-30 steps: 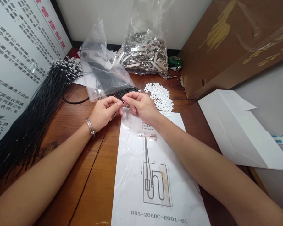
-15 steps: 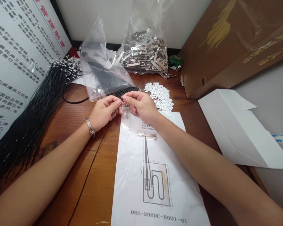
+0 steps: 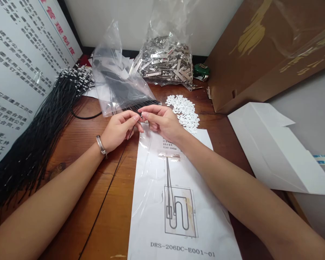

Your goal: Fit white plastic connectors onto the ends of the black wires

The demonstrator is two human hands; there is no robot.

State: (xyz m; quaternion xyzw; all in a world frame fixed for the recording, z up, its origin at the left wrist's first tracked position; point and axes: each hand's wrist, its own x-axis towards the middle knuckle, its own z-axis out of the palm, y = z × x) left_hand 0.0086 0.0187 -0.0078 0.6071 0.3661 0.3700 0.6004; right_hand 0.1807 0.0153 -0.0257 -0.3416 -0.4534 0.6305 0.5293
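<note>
My left hand [image 3: 122, 128], with a silver bracelet on the wrist, is closed in a pinch on a thin black wire [image 3: 131, 132] that trails below the fingers. Against it, my right hand [image 3: 162, 121] pinches at the wire's end; what lies between those fingertips is too small to make out. Both hands meet above the top edge of a printed drawing sheet [image 3: 151, 216]. Just behind them lie more black wires [image 3: 148, 103], partly under a clear plastic bag [image 3: 124, 88]. A pile of small white connector housings [image 3: 185, 113] spreads beside my right hand.
A large bundle of black wires with white ends [image 3: 43, 126] hangs along the left. At the back stand a clear bag of metal strips [image 3: 165, 61] and a green object [image 3: 201, 72]. A brown box [image 3: 233, 54] and a folded white carton [image 3: 276, 151] occupy the right.
My fingertips have shifted slightly, the right fingers a little left and closer against the left ones. More of the black wire shows below my left hand.
</note>
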